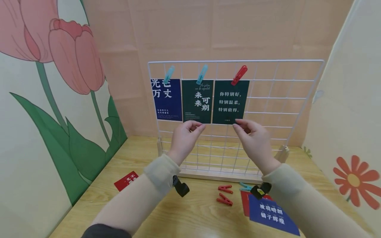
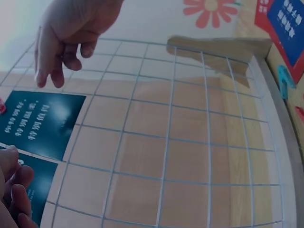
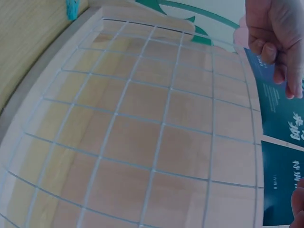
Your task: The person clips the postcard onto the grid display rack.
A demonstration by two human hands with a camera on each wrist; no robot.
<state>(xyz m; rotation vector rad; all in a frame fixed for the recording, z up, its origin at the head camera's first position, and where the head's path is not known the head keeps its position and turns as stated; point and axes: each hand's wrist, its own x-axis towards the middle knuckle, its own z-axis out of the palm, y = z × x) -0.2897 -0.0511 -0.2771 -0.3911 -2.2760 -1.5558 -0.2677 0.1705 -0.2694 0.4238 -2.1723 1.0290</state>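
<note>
Three cards hang on a white wire grid (image 1: 268,109): a blue card (image 1: 169,105), a green card (image 1: 193,112) in the middle and another green card (image 1: 230,99) on the right. Blue clothespins (image 1: 202,74) clip the first two, and a red clothespin (image 1: 239,75) clips the third. My left hand (image 1: 186,137) is at the lower edge of the middle card, thumb and index finger close together. By the right card's bottom edge is my right hand (image 1: 254,138), its fingers loosely bent. Whether the fingertips touch the cards is hard to tell.
On the wooden table lie red clothespins (image 1: 224,199), a blue clothespin (image 1: 245,186) and a blue card (image 1: 274,213) over red ones at right. A red card (image 1: 126,180) lies at left. The grid stands in a wooden base (image 1: 220,175).
</note>
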